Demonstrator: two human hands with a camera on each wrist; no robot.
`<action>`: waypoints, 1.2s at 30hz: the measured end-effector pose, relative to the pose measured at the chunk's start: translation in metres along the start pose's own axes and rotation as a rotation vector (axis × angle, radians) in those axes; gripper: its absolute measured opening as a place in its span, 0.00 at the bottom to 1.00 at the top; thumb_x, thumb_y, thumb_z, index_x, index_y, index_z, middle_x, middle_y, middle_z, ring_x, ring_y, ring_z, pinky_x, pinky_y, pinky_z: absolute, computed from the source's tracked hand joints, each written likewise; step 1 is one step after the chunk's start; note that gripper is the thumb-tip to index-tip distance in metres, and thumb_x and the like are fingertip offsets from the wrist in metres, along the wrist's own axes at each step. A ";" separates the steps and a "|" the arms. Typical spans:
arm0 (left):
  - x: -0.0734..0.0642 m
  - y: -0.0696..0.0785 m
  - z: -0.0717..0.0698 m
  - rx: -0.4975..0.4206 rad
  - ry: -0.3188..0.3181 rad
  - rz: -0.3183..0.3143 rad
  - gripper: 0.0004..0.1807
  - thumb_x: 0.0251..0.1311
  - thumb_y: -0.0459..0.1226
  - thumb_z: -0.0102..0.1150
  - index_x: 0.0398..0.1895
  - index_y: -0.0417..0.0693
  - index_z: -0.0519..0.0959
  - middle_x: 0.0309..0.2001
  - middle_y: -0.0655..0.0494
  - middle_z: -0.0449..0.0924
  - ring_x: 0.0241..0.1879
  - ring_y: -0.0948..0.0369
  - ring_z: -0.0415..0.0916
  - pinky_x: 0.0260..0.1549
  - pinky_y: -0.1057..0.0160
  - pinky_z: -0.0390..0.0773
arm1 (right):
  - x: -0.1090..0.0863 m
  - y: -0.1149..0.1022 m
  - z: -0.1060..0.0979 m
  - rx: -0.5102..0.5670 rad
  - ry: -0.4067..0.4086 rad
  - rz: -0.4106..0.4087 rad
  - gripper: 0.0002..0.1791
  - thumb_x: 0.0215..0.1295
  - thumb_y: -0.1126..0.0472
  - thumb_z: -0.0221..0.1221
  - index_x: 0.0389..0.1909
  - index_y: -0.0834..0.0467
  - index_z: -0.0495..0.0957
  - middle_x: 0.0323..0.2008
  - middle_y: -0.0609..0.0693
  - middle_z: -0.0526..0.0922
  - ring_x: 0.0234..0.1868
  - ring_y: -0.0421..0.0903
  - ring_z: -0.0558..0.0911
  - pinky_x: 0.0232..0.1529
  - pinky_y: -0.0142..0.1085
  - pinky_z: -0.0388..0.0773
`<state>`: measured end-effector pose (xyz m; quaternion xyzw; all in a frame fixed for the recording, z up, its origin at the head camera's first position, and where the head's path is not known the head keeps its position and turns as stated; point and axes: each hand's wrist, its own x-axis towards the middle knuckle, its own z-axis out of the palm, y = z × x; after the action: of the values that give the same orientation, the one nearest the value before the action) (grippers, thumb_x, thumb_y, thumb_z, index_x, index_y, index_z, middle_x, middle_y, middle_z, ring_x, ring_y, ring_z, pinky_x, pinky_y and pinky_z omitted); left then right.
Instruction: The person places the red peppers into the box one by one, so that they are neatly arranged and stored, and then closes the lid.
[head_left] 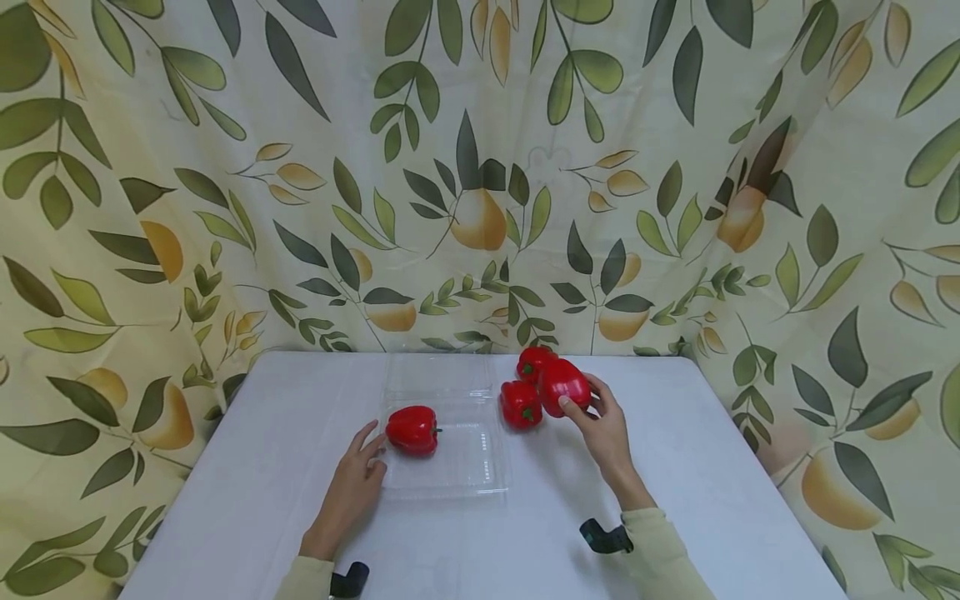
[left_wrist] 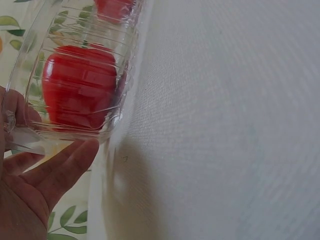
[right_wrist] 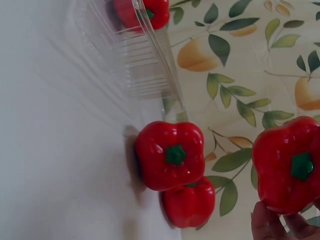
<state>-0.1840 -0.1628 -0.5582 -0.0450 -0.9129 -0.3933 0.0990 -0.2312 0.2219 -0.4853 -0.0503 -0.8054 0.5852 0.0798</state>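
Observation:
A clear plastic clamshell box (head_left: pixel 468 475) lies opened on the table, its lid folded back toward the curtain. One red bell pepper (head_left: pixel 411 431) sits in the left part of its base. My left hand (head_left: pixel 352 483) is at the box's left side, fingers extended and touching or very near the wall, as the left wrist view shows. My right hand (head_left: pixel 606 433) grips another red bell pepper (head_left: pixel 564 387), raised above the table right of the box. Two more red bell peppers, a nearer one (right_wrist: pixel 170 156) and a farther one (right_wrist: pixel 190 202), rest on the table beside it.
The white table (head_left: pixel 585 533) reaches back to a leaf-and-fruit patterned curtain (head_left: pixel 480 275). The box lid (head_left: pixel 438 375) lies flat between the base and the curtain. Black wrist cameras are strapped at both sleeves.

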 end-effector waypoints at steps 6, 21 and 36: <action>-0.001 0.001 0.000 0.000 -0.003 -0.002 0.24 0.63 0.31 0.55 0.65 0.40 0.73 0.72 0.51 0.63 0.56 0.53 0.80 0.52 0.55 0.82 | -0.007 0.000 0.003 -0.033 -0.023 -0.027 0.43 0.58 0.47 0.68 0.72 0.49 0.60 0.70 0.52 0.65 0.68 0.53 0.68 0.53 0.32 0.80; 0.000 0.002 0.000 0.003 -0.025 -0.027 0.25 0.64 0.32 0.56 0.66 0.42 0.73 0.74 0.52 0.61 0.59 0.52 0.79 0.55 0.53 0.80 | -0.019 0.004 0.018 -0.046 -0.095 -0.052 0.42 0.55 0.49 0.70 0.69 0.49 0.63 0.68 0.51 0.68 0.65 0.52 0.70 0.54 0.42 0.83; 0.001 0.000 0.000 0.013 -0.013 -0.022 0.25 0.64 0.32 0.56 0.65 0.41 0.73 0.73 0.52 0.62 0.59 0.52 0.79 0.55 0.52 0.80 | -0.028 0.006 0.040 -0.078 -0.127 -0.084 0.43 0.51 0.53 0.72 0.68 0.51 0.64 0.65 0.54 0.71 0.61 0.54 0.74 0.50 0.41 0.85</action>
<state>-0.1851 -0.1628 -0.5583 -0.0371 -0.9166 -0.3880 0.0891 -0.2113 0.1815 -0.5050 0.0176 -0.8324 0.5515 0.0512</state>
